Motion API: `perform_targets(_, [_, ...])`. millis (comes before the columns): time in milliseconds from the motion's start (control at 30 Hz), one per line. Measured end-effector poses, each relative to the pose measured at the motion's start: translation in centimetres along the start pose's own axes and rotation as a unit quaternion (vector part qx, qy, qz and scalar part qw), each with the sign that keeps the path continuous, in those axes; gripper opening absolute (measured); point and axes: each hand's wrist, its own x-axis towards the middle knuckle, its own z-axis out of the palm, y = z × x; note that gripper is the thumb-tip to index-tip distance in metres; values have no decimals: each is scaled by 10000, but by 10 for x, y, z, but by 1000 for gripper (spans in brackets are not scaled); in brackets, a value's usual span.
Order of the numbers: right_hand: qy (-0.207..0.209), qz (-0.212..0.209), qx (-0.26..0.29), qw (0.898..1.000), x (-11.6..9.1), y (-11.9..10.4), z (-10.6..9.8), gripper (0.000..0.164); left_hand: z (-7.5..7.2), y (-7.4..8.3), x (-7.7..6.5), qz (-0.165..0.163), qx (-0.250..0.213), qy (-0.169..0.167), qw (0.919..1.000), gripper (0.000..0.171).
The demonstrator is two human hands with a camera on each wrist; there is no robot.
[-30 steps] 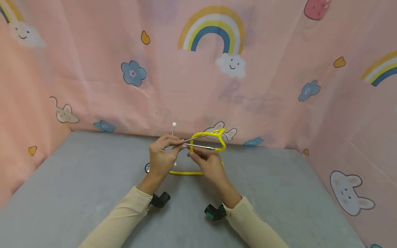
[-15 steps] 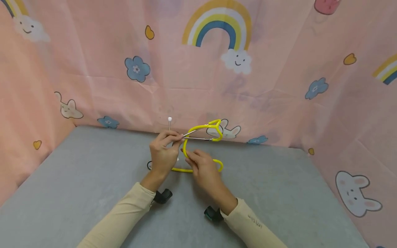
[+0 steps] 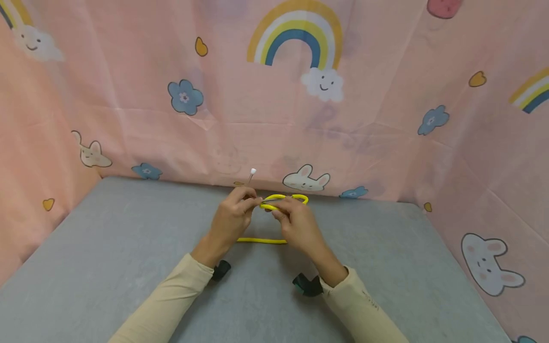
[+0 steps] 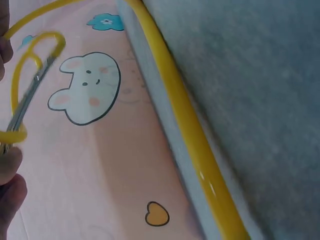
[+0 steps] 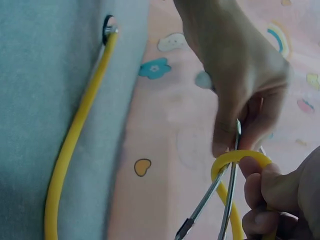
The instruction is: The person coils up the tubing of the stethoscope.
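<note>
A stethoscope with yellow tubing (image 3: 262, 240) is held up between both hands. My left hand (image 3: 230, 216) pinches its metal ear tubes (image 5: 229, 195) together, and a white ear tip (image 3: 253, 171) sticks up beyond the fingers. The right hand (image 3: 302, 231) pinches the tubing between thumb and fingers, close beside the left fingertips. A bend of this tubing (image 5: 240, 156) passes round the ear tubes in the right wrist view. The round chest piece (image 5: 109, 30) lies on the table, hidden behind the left hand in the head view.
The grey table (image 3: 128, 267) reaches back to a pink cloth wall (image 3: 223, 119) printed with rainbows, flowers and rabbits. A long run of yellow tubing lies along the table below the hands. Black wrist devices (image 3: 308, 285) sit under both cream sleeves (image 3: 171, 295).
The right hand has risen with the tubing and come up to the ear tubes near the left fingers. The yellow forked end has tipped down and now lies partly behind the right hand.
</note>
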Motion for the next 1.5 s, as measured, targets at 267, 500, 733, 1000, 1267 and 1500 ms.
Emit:
perform_targets(267, [-52, 117, 269, 9996, 4, 5, -5, 18, -3, -1, -1, 67, -174, -253, 9995, 21])
perform_targets(500, [197, -452, -5, 9988, 7, 18, -19, 18, -3, -4, -2, -358, -979, -395, 9938, 19])
perform_targets(733, [-21, -736, 383, 9965, 11, 43, -45, 21, -8, -7, 2, -621, -1688, -423, 9828, 20])
perform_targets(1000, [295, -237, 677, 9970, 10, 54, -51, 14, -5, 0, 5, -329, -2796, -849, 9558, 18])
perform_targets(1267, [1609, 237, 1159, 9799, 10, 49, -36, 14, -5, 11, 6, -491, -2741, -1128, 9538, 32])
perform_targets(1500, [2416, 302, 1228, 9621, 10, 44, -32, 15, -10, 13, 12, -33, -2152, -1345, 9673, 41])
